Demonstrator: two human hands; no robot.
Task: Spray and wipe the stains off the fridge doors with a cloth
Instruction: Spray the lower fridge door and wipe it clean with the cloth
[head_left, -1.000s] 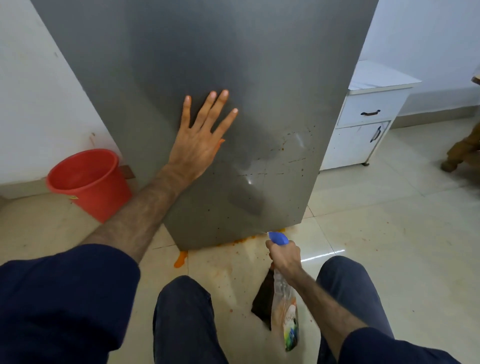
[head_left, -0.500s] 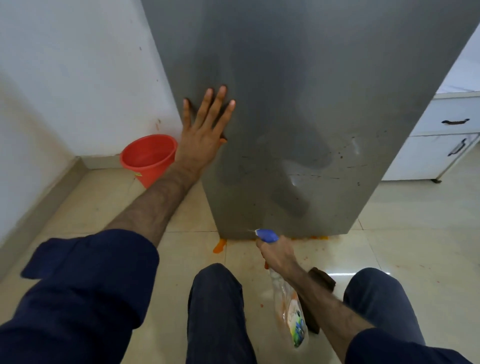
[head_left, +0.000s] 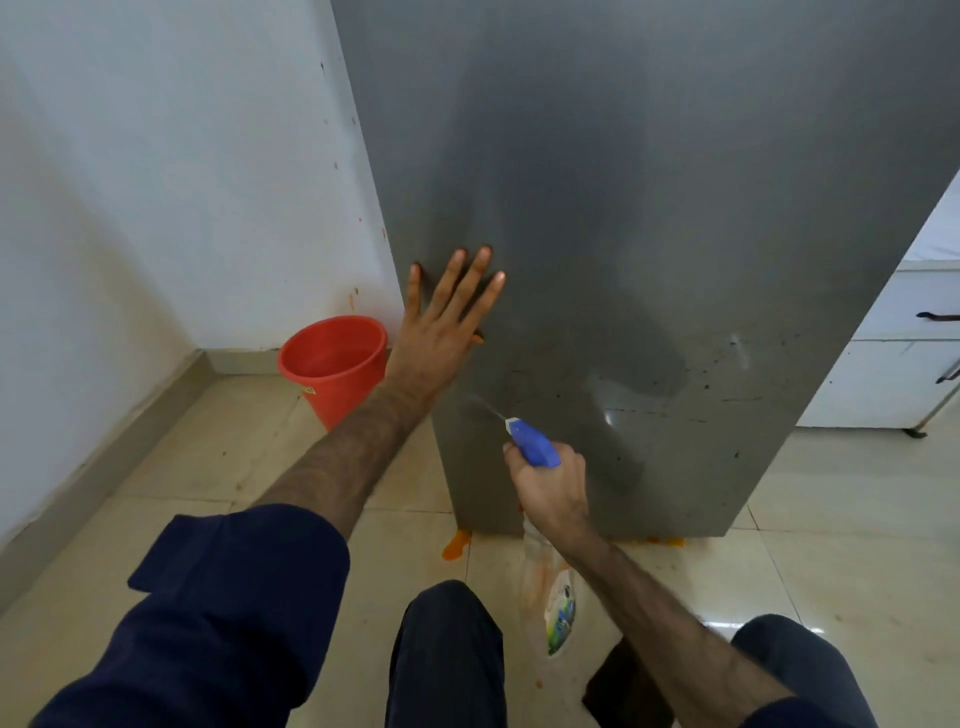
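The person is crouching in front of the fridge door (head_left: 649, 208), a flat, brushed grey metal panel with a dull sheen, and every place below is given relative to it. The left hand (head_left: 441, 332) is pressing flat against the door's left edge, fingers (head_left: 470, 283) straight and spread wide, holding nothing; it is probably steadying the person, or the door, while the other hand is working. The right hand (head_left: 550, 483) is hovering just in front of the door's lower left part, its fingers curled round the neck of a spray bottle (head_left: 540, 519). The bottle is clear, thin plastic with a coloured label, hanging down below the fist, and its blue trigger head (head_left: 530, 441) is pointing up and left at the metal, so the nozzle is facing the stained patch. A thin streak seems to be leaving the nozzle, so spraying is likely under way.

The stains (head_left: 727, 374) are showing as dark specks and thin scratch-like lines across the door's lower right part, with an orange smear (head_left: 477, 339) beside the left hand. An orange puddle (head_left: 457, 543) is lying on the glossy beige tiled floor (head_left: 831, 519) at the door's foot. A dark cloth (head_left: 623, 696) is lying on the floor well below the door, by the right forearm, not yet in use. A round red plastic bucket (head_left: 332, 364) is standing to the left of the door, against the white wall (head_left: 156, 182), and a white cabinet (head_left: 893, 374) is standing to its right.
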